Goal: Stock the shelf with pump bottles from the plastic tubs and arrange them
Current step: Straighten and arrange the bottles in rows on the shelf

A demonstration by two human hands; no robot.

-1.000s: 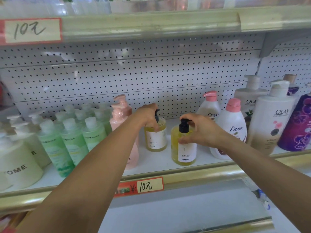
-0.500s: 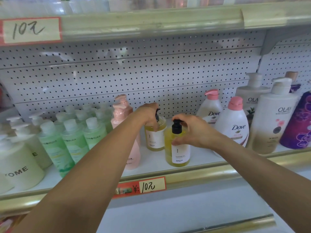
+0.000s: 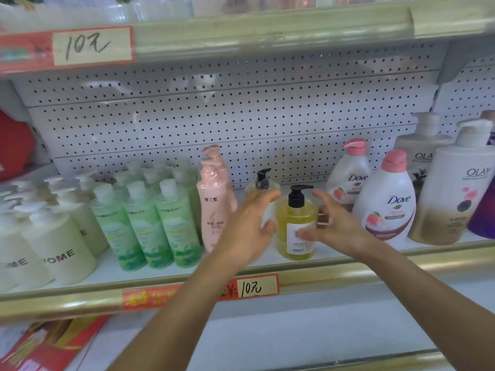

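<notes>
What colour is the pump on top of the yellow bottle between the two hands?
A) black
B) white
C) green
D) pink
A: the front yellow bottle, standing on the shelf between the left hand and the right hand, has a black pump; pink caps belong to the Dove bottles to its right.

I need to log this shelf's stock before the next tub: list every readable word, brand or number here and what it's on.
"10元", handwritten: upper shelf price tag
"¥: 10元": lower shelf price tag; its red print is blurred
"Dove": front pink-capped bottle and rear Dove bottle
"OLAY": front white bottle; "OLA" on rear Olay bottle
"OME": cream bottle
"RUKA": green bottles
Front yellow bottle, pink bottle: text unreadable
</notes>
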